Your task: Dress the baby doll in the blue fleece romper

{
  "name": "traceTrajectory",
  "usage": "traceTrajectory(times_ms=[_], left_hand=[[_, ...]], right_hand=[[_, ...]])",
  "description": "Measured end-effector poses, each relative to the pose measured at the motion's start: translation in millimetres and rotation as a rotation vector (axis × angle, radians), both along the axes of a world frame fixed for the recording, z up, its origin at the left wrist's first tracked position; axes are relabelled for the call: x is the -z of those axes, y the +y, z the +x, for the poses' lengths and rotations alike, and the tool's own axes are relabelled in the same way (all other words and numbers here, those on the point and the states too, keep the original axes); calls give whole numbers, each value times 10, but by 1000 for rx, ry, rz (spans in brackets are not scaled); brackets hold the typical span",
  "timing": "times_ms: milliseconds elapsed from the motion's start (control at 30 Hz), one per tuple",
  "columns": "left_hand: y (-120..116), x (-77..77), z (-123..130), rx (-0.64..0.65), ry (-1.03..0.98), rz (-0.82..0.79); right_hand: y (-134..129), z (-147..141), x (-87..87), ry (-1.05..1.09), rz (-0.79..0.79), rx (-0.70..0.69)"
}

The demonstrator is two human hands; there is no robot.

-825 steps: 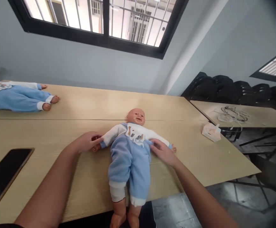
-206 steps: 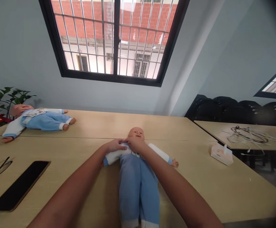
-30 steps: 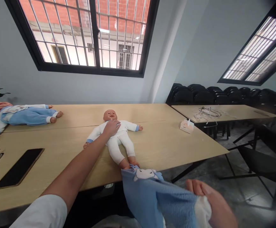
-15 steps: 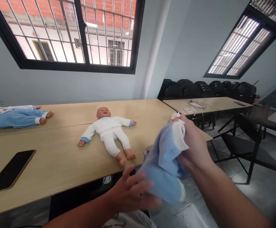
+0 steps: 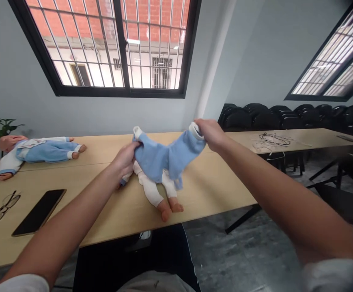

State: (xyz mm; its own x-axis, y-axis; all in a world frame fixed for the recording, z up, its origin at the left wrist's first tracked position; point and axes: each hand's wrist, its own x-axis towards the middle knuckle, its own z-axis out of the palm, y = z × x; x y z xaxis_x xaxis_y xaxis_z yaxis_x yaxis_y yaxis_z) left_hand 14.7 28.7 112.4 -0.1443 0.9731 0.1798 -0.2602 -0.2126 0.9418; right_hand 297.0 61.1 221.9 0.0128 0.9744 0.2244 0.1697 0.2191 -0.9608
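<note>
Small light-blue doll trousers with white cuffs are stretched in the air between my two hands. My left hand is closed on the left leg, just below its cuff. The other leg is pinched at its white cuff by my right hand. A blue tie dangles from the lower edge of the cloth. Behind and beneath the trousers, a baby doll in white clothes lies on its back on the table, feet toward me. Its head and most of its upper body are hidden.
At the left lies a second doll in blue trousers. A black phone and eyeglasses rest nearer me. Cables lie on another table at the right, with stacked black chairs behind it.
My right hand has carried the trousers from the right to above the doll. My left hand, fingers spread before, has taken hold of one leg, and the cloth is now spread out.
</note>
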Motion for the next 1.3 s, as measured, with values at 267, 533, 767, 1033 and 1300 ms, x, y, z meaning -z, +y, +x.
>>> traceTrajectory(times_ms=[267, 533, 767, 1033, 1300], left_hand=[[-697, -72, -304, 136, 837, 439], [-926, 1026, -637, 749, 907, 108], [85, 1274, -384, 77, 982, 295], [245, 1544, -322, 54, 1051, 477], [138, 1504, -353, 113, 1045, 629]], right_hand=[[-702, -6, 132, -446, 366, -368], [-945, -48, 1132, -1079, 46, -820], [266, -661, 1751, -1033, 279, -598], [441, -867, 1979, -721, 385, -679], [417, -801, 2298, -533, 809, -566]])
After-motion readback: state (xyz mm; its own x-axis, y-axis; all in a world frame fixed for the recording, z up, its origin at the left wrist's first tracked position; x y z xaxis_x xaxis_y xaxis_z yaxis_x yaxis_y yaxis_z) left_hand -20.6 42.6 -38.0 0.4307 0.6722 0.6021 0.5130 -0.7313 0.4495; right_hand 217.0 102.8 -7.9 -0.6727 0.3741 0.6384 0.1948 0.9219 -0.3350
